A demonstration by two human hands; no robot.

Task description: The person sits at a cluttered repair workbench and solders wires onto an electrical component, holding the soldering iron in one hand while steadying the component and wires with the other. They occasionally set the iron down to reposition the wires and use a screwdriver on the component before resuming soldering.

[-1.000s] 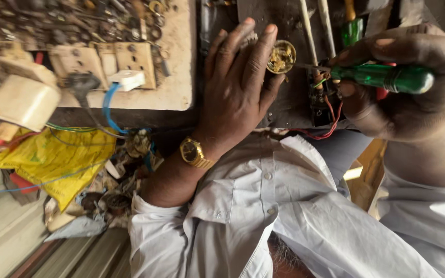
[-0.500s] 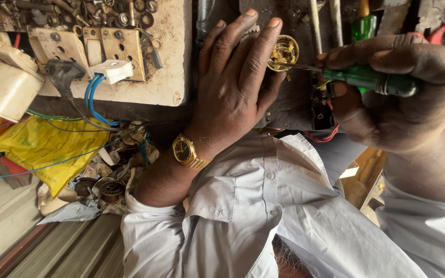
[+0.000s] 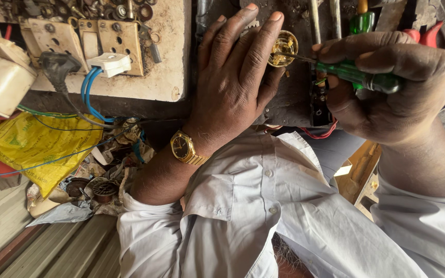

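Cluttered and dusty, the workbench runs across the top of the view, its dark worn surface strewn with tools and small parts. On it lies the left hand, flat and spread, fingers stretched out and closed on nothing; it presses down with the index finger and thumb lying along either side of a small round brass fitting, which sits just beside the fingertip and touches the skin at the crook of the thumb. A gold wristwatch circles that wrist above a rolled white sleeve. The right hand is clenched around the green handle of a screwdriver, whose thin metal shaft reaches leftward so that its tip meets the brass fitting from the right side. Red wires loop below a dark component near the right thumb. To the left, a pale board carries cream wall sockets, with a white plug trailing blue cable and a black plug beside it. A crumpled yellow bag lies lower left among scrap parts.
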